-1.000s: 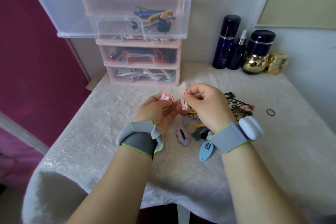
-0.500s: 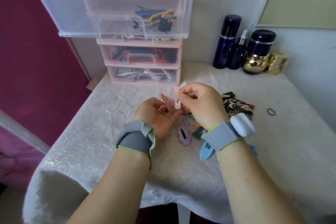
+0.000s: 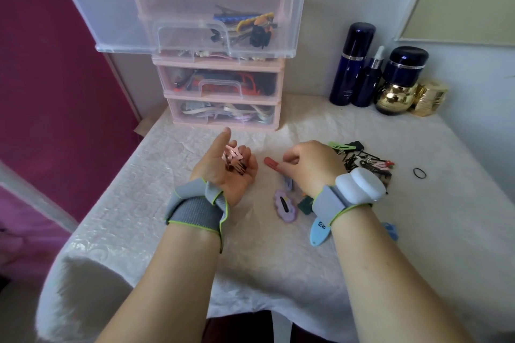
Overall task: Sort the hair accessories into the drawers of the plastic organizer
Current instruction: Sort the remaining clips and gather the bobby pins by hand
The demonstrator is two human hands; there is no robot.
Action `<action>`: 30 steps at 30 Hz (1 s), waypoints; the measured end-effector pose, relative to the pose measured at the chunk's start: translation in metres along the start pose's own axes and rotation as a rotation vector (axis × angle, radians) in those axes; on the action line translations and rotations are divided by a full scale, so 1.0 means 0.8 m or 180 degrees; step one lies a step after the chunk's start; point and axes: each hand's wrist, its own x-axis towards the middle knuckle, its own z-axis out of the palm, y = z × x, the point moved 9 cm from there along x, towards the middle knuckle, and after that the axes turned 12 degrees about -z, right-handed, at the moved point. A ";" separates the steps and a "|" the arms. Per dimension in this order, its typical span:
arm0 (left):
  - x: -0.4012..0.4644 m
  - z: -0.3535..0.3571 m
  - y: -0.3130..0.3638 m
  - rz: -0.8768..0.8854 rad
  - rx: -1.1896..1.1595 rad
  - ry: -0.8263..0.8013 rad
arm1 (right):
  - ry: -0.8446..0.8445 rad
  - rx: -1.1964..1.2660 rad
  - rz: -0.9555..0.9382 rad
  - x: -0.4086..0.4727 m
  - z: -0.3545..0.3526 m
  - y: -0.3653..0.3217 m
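Note:
The pink organizer [image 3: 224, 65] stands at the back of the table, its clear top drawer [image 3: 125, 25] pulled out and holding several clips. My left hand [image 3: 220, 170] lies palm up, fingers curled round a few pink snap clips [image 3: 232, 154]. To its right, my right hand [image 3: 309, 167] reaches down and pinches the end of a salmon snap clip [image 3: 271, 162] lying on the cloth. More accessories lie around that hand: a purple flower clip [image 3: 284, 205], a light blue clip [image 3: 320, 232], a dark green clip [image 3: 305, 204] and a dark pile of clips [image 3: 362, 159].
A black hair tie [image 3: 419, 173] lies alone at the right. Dark blue bottles [image 3: 353, 64] and gold jars [image 3: 397, 97] stand at the back right by the wall. The two lower drawers [image 3: 220, 86] are shut and filled. The table's front edge [image 3: 167, 312] is near me.
My right hand let go of the pink clip into my left palm and dropped to the table onto the salmon clip. My left hand turned palm up and opened a little.

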 end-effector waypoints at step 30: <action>-0.003 0.033 -0.028 -0.0364 -0.0338 -0.0204 | 0.1148 0.1359 -0.0215 -0.009 -0.054 -0.006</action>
